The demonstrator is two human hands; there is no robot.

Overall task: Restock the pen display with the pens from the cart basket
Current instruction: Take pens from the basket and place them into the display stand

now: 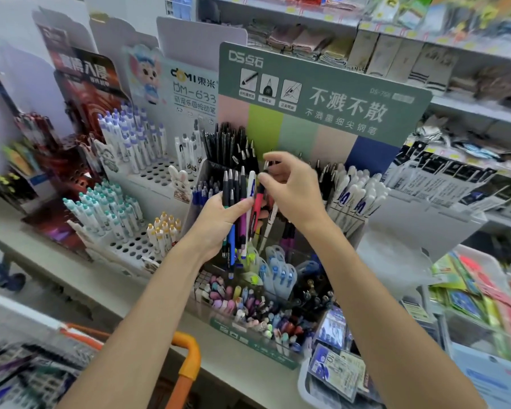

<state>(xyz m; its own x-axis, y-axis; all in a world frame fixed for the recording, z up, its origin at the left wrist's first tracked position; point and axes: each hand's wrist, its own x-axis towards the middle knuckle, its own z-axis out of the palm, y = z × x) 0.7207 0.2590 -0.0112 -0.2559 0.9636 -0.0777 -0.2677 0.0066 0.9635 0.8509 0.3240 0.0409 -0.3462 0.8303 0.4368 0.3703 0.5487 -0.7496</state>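
Observation:
My left hand (pixel 219 219) grips a bunch of pens (pixel 237 202), black, blue, pink and white, held upright in front of the green pen display (pixel 322 95). My right hand (pixel 292 190) pinches the top of one pen in that bunch, a red-bodied pen (pixel 257 208) with a black cap. Behind the hands the display's tiers hold black pens (pixel 227 143) and white pens (pixel 357 196). The cart basket (pixel 27 376) with loose pens lies at the bottom left, blurred.
White peg-hole pen stands (pixel 136 160) fill the shelf to the left. Pastel pens and erasers (pixel 248 302) sit in the display's front trays. An orange cart handle (pixel 189 358) rises below my arms. Card packs (pixel 337 370) and coloured packets (pixel 484 299) lie at the right.

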